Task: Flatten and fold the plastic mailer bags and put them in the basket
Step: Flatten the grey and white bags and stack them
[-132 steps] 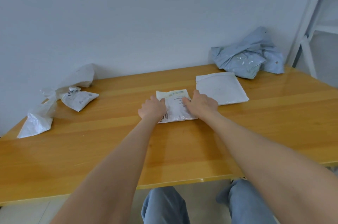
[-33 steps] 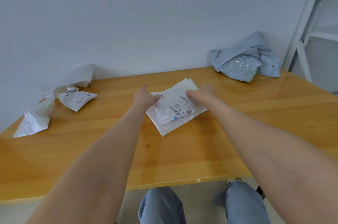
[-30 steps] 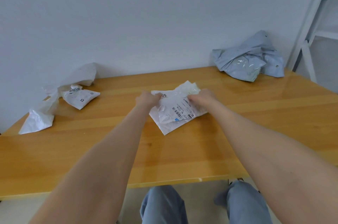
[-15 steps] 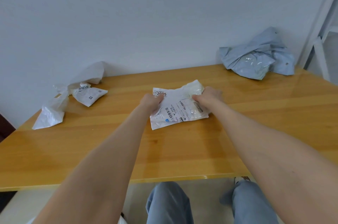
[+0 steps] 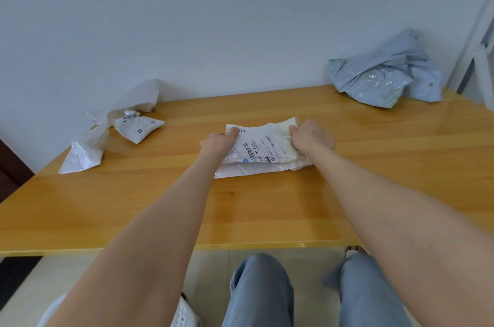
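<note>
- Our left hand (image 5: pixel 219 143) grips the left end of a white plastic mailer bag (image 5: pixel 263 151); the thumb lies on top near the printed digits and the other fingers are curled at the edge, though we cannot tell how far they reach beneath
- Our right hand (image 5: pixel 312 137) holds the bag's right end the same way, thumb pressed on the upper face and fingers curled round the edge
- The bag lies stretched between both hands at the middle of the wooden table (image 5: pixel 267 209), closer to the back edge than the front; its shipping label with barcodes faces up and its near edge rests on the wood
- Near the back left corner sits a small crumpled white mailer with a label (image 5: pixel 137 127), touching a larger crumpled white bag (image 5: pixel 88 151) that runs along the left edge and up against the wall (image 5: pixel 213 19)
- At the back right corner a heap of grey-blue mailers (image 5: pixel 385 78) leans on the wall, well apart from our hands
- Below the front edge our legs in blue jeans (image 5: pixel 259 294) show
</note>
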Demonstrator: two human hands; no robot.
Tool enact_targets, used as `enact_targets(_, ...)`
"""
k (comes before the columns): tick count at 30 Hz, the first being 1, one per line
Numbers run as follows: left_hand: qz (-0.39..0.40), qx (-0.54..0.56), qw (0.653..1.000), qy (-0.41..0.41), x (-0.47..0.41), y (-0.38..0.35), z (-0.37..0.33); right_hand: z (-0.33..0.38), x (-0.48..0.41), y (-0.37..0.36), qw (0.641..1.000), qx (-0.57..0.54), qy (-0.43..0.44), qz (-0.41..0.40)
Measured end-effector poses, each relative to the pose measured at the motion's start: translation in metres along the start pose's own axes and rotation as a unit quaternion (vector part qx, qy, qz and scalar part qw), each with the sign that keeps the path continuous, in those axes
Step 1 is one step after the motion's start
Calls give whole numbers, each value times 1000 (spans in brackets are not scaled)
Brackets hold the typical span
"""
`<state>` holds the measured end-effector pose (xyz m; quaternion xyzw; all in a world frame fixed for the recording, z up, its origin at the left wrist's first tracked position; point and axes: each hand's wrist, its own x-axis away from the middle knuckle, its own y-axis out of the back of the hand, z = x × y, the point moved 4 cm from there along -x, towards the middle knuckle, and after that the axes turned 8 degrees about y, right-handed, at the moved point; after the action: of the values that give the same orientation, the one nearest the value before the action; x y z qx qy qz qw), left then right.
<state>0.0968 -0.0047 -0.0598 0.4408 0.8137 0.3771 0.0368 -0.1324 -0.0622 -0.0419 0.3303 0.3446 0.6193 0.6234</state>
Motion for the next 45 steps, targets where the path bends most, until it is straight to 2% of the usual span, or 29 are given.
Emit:
enact_targets(3, -2, 33, 999, 12, 8, 8, 7, 2, 5, -8, 997, -80, -18, 16)
enact_targets(7, -29, 40, 999, 11, 11, 20, 24, 17, 11, -26, 985, -151, 31, 82)
enact_targets(12, -98, 26, 995, 23, 9, 51, 50, 50, 17, -46, 967, -207, 77, 129)
enact_targets(17, -152, 34, 984, 87, 14, 74, 77, 82, 15, -72, 969, -166, 127, 131)
enact_targets(20, -151, 18, 983, 107, 19, 81, 85, 96, 18, -77, 972, -145, 131, 131)
enact_targets(24, -157, 41, 982, 101, 19, 89, 94, 109, 20, -82, 970, -137, 140, 142)
enact_targets(28, -201, 32, 974, 95, 30, 95, 104, 119, 32, -78, 968, -136, 158, 140)
enact_targets(34, -236, 54, 961, 133, 78, 131, 157, 139, 92, -91, 950, -137, 215, 180)
enact_targets(40, -301, 57, 930, 202, 137, 174, 219, 171, 166, -116, 921, -163, 261, 238)
enact_targets(45, -374, 68, 886, 265, 184, 194, 274, 200, 235, -131, 907, -140, 331, 218)
